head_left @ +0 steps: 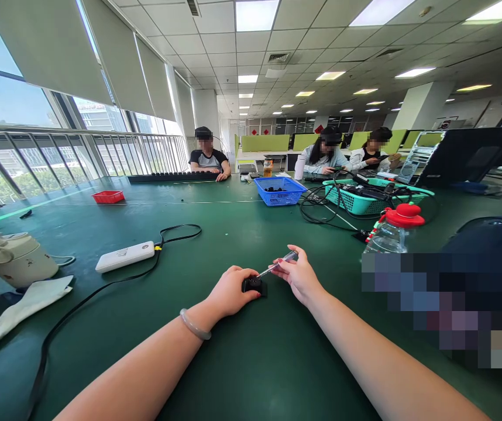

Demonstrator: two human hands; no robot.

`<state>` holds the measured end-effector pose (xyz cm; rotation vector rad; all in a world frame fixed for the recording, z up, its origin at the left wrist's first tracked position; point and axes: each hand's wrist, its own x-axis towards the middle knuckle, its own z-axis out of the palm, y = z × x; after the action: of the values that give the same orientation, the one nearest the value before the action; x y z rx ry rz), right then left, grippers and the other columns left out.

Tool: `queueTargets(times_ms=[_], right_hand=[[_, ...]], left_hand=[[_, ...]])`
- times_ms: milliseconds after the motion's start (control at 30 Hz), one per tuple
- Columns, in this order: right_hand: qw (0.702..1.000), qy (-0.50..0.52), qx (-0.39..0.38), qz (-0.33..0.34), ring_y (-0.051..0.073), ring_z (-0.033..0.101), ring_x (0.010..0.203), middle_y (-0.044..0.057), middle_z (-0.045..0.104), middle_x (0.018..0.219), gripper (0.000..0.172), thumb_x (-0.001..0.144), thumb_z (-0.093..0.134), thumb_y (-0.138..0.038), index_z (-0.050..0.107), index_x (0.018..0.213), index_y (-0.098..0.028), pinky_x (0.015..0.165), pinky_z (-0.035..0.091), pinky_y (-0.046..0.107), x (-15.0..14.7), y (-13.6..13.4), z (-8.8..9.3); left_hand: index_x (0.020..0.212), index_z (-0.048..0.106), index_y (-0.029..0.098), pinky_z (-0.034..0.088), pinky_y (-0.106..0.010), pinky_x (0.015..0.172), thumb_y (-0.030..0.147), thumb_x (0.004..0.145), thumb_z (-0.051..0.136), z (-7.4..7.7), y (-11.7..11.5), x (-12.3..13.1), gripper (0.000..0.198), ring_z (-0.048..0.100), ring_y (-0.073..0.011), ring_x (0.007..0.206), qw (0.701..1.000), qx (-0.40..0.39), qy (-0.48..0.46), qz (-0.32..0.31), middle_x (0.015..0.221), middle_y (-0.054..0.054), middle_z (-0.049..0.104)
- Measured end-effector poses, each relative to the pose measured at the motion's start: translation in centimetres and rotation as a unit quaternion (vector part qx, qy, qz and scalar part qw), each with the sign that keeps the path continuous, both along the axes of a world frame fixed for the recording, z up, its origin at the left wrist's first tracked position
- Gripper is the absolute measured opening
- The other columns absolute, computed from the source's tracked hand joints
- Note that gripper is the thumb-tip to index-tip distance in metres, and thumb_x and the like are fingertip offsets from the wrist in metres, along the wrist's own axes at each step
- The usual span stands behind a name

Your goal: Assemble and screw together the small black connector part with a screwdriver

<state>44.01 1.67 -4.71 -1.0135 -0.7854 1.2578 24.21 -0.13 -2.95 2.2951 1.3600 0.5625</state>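
My left hand (pixel 233 289) grips a small black block-like part (pixel 255 285) at the middle of the green table (pixel 251 362), thumb on the near side and fingers at the far side. In my right hand (pixel 297 273) is a screwdriver (pixel 286 257) with a clear handle and a thin metal shaft. It slants down to the left, and its tip meets the top of the black part or sits just over it; I cannot tell which. Details on the part's top are too small to make out.
A white power bank (pixel 126 257) with a black cable lies left. Further off stand a red tray (pixel 108 197), a blue basket (pixel 279 192) with dark pieces and a teal basket (pixel 356 202) of cables. A red-capped bottle (pixel 391 231) is at right. Several people sit beyond.
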Motion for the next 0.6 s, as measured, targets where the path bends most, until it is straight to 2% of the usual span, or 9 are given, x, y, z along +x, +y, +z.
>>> queueTargets(times_ms=[167, 367, 467, 600], right_hand=[[1.0, -0.004, 0.018, 0.008, 0.021, 0.074, 0.072, -0.007, 0.066, 0.074, 0.057, 0.068, 0.07, -0.019, 0.039, 0.115, -0.03, 0.075, 0.061, 0.047, 0.2, 0.2, -0.2], [0.999, 0.005, 0.025, 0.021, 0.019, 0.072, 0.069, -0.009, 0.064, 0.07, 0.061, 0.065, 0.072, -0.019, 0.038, 0.115, -0.029, 0.077, 0.059, 0.043, 0.1, -0.4, 0.7], [0.998, -0.018, 0.04, 0.043, 0.019, 0.071, 0.068, -0.009, 0.064, 0.071, 0.062, 0.066, 0.072, -0.024, 0.038, 0.117, -0.029, 0.077, 0.058, 0.045, -0.1, -0.9, 1.1], [0.992, -0.061, 0.081, 0.077, 0.019, 0.069, 0.067, -0.008, 0.064, 0.071, 0.065, 0.068, 0.071, -0.028, 0.036, 0.124, -0.027, 0.078, 0.056, 0.045, -0.2, -1.3, 1.5]], left_hand=[[0.112, 0.069, 0.027, 0.047, -0.04, 0.1, 0.034, 0.076, 0.071, 0.0, 0.0, 0.0, 0.036, 0.058, -0.0257, 0.11, 1.0, 0.001, 0.003, -0.002, 0.106, -0.005, 0.068], [0.112, 0.069, 0.027, 0.047, -0.039, 0.099, 0.032, 0.077, 0.071, 0.2, -0.2, 0.1, 0.035, 0.057, -0.0254, 0.111, 1.0, 0.009, -0.001, -0.013, 0.105, -0.004, 0.07], [0.11, 0.069, 0.028, 0.048, -0.039, 0.098, 0.032, 0.077, 0.07, 0.3, -0.3, 0.1, 0.032, 0.057, -0.0254, 0.109, 1.0, 0.014, -0.001, -0.022, 0.103, -0.003, 0.071], [0.112, 0.068, 0.027, 0.048, -0.038, 0.098, 0.022, 0.077, 0.065, 0.3, -0.4, 0.2, 0.036, 0.057, -0.0248, 0.109, 0.999, 0.024, 0.004, -0.029, 0.106, -0.003, 0.072]])
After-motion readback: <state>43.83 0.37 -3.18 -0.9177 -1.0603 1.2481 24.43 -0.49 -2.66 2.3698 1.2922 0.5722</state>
